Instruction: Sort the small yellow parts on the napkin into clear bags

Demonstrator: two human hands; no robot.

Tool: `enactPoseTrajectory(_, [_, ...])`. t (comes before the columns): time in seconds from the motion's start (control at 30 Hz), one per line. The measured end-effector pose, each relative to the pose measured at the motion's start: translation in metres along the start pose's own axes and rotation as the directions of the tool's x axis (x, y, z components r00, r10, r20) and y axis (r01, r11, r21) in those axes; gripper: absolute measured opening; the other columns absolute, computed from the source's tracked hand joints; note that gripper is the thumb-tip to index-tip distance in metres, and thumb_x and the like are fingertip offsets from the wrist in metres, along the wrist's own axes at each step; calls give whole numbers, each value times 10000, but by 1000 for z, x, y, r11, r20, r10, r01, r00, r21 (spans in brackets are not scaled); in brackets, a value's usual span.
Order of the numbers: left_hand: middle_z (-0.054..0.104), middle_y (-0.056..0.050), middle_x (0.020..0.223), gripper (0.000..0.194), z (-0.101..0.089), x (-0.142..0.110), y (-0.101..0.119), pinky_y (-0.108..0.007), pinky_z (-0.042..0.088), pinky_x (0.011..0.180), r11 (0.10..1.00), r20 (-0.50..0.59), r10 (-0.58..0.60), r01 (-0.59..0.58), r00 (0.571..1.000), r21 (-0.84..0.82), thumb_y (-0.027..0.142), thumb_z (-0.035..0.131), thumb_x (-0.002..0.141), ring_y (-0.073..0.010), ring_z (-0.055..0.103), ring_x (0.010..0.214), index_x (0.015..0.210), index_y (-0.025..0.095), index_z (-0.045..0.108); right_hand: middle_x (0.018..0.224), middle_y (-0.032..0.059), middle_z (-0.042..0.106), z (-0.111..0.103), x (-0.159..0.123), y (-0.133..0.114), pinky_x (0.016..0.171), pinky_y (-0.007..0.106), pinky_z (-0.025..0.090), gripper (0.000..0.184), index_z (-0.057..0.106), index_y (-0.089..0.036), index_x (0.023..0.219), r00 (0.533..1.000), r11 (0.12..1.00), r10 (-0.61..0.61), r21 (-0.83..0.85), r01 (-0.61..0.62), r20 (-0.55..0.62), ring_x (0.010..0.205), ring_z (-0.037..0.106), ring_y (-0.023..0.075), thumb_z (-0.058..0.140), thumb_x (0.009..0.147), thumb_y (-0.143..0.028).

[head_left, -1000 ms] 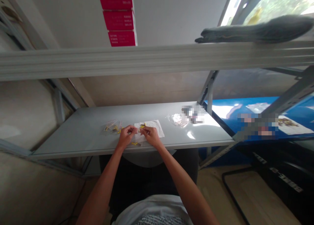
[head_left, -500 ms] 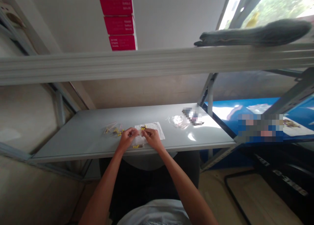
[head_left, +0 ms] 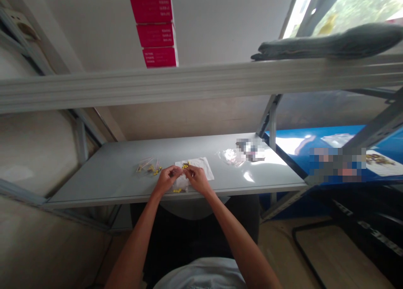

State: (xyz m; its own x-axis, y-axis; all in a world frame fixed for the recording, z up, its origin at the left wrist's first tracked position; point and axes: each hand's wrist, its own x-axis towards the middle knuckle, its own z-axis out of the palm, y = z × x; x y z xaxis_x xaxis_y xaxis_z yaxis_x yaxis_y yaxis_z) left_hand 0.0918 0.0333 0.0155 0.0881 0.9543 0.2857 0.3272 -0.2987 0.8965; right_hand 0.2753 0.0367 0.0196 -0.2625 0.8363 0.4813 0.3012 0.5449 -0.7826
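Note:
My left hand [head_left: 165,179] and my right hand [head_left: 198,178] rest close together near the front edge of a grey shelf board [head_left: 103,175]. Both are pinched on a small clear plastic bag [head_left: 181,180] between them. A few small yellow parts [head_left: 177,190] show at the bag's lower end. Under and beyond the hands lies a white sheet [head_left: 201,165] with more yellow parts [head_left: 185,165] on it. Left of my left hand lie clear bags of yellow parts [head_left: 148,167].
A clear bag [head_left: 230,155] lies at the right of the board. A grey shelf beam [head_left: 189,81] crosses above, with a folded grey cloth [head_left: 324,41] on it. Red boxes [head_left: 155,28] are stacked at the wall. A blue surface [head_left: 330,142] lies to the right.
The hands have stayed together at the same spot on the small bag; only the view has shifted slightly.

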Motion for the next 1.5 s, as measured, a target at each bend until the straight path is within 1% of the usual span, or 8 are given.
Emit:
enactPoseTrajectory(0.43, [700,-27,610,355,-1,-6,5,-273,502,583,999,-56,-43,45,998,23,527,714,824,-180,650,556,835,177,773,718,26,661,4,-2,4,639,265,356,286,713,-179,770,997,999,53,-9,-54,-53,628,506,140,579,962,-343])
enactPoseTrajectory(0.6, [725,-36,754,380,-4,-3,2,-247,469,506,999,-251,-54,53,966,-12,555,670,848,-141,608,499,842,176,698,729,36,660,3,-1,11,609,279,366,324,713,-176,839,971,989,141,74,-129,-193,619,505,153,537,986,-406])
enactPoseTrajectory(0.83, [727,-53,810,344,-63,25,-15,-288,505,638,939,-500,59,121,864,322,530,590,877,-205,676,661,891,199,685,755,43,679,2,-4,13,613,283,398,314,707,-184,846,937,977,207,113,-182,-282,632,542,159,531,985,-404])
enactPoseTrajectory(0.97, [730,-145,1020,284,-100,30,-29,-466,474,986,713,-481,159,237,862,660,357,593,822,-329,651,1037,980,162,725,933,82,685,-35,-4,14,708,296,465,297,725,-188,919,906,987,104,-71,-145,-411,721,588,169,481,995,-338])
enactPoseTrajectory(1.07, [639,-202,1263,403,-99,20,-33,-545,371,1112,602,-522,255,289,814,744,269,584,804,-381,516,1258,1155,116,708,1082,127,681,-82,-3,25,914,375,455,274,729,-191,1098,860,876,21,-406,-262,-510,1023,589,263,499,958,-246])
enactPoseTrajectory(1.17, [630,-174,1303,383,-80,9,-35,-525,372,1122,608,-403,274,168,873,776,240,539,861,-362,505,1262,1190,158,718,1315,170,626,-116,2,44,1039,457,377,455,627,-191,1360,922,691,51,-652,-310,-384,1238,499,340,596,908,-229])
enactPoseTrajectory(1.3, [686,-169,1240,337,-60,5,-41,-518,391,1110,653,-336,199,131,921,746,234,503,896,-353,566,1215,1109,178,759,1379,204,602,-127,8,70,1053,490,337,734,427,-200,1548,929,517,242,-773,-368,-281,1341,453,391,698,877,-324])
enactPoseTrajectory(1.5, [716,-161,1219,386,-63,5,-52,-502,378,1142,702,-259,208,40,943,711,246,421,953,-326,588,1242,1123,166,758,1195,156,728,-127,9,82,962,377,414,521,548,-158,1453,941,540,270,-776,-325,-207,1155,623,304,586,940,-244])
